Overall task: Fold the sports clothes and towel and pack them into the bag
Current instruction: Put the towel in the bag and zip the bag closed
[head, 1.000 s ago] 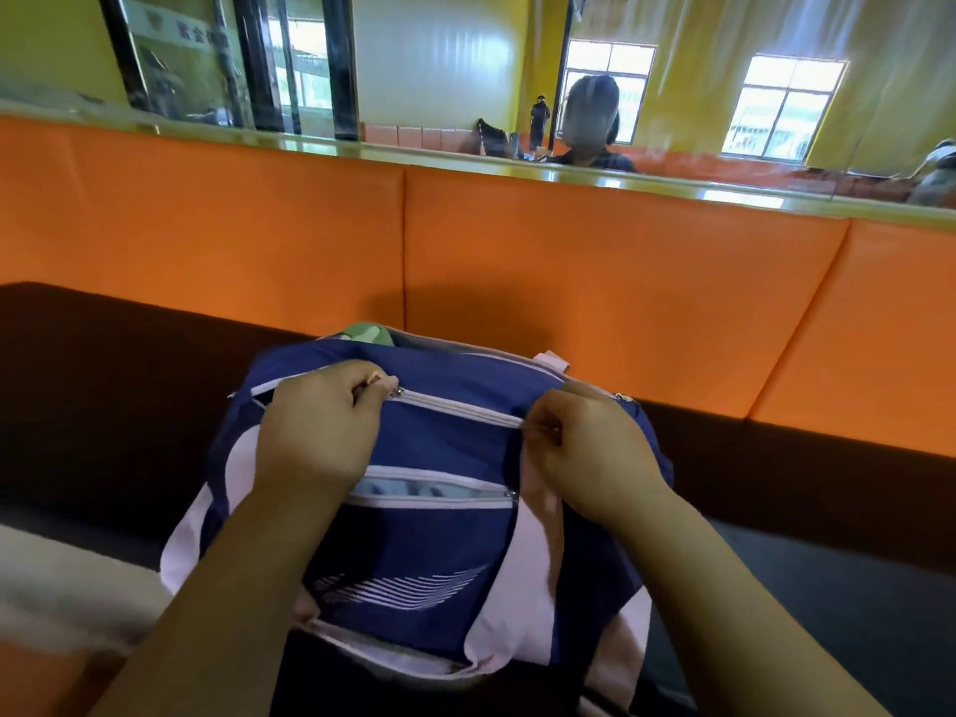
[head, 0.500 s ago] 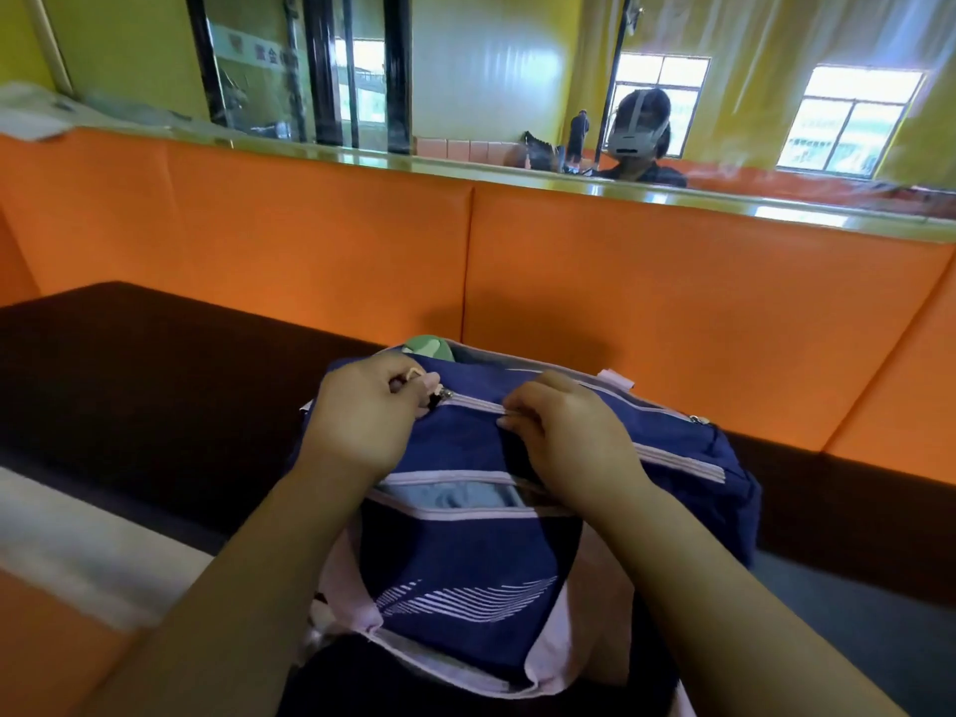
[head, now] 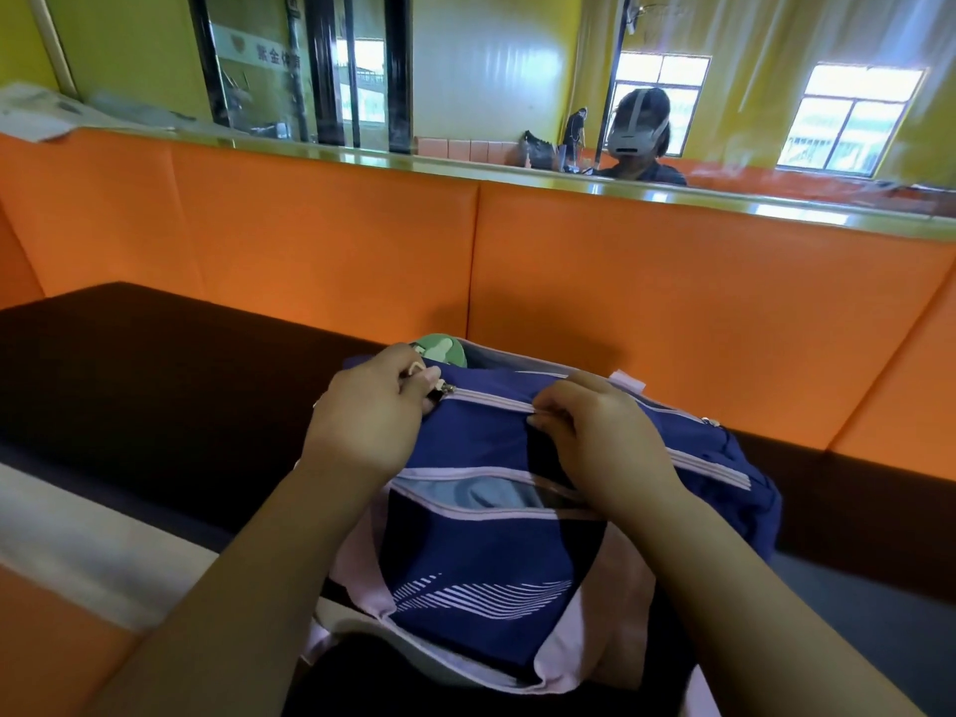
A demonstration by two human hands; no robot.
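Navy fabric with pale pink trim fills the middle of our view: the bag point(head: 491, 556) sits on the dark seat point(head: 155, 385), its far side close to the orange padded backrest point(head: 672, 313). Our left hand point(head: 370, 421) is clenched in a pinch grip on the zipper pull point(head: 444, 389) at the left end of the top zipper. Our right hand point(head: 602, 447) pinches the bag's top edge along the same zipper line, just right of the pull. A green object point(head: 439, 349) pokes out at the left corner (we cannot tell what it is). The front pocket gapes, showing light blue cloth point(head: 481, 496). Bare seat lies open to the left; the backrest hems in the far side.
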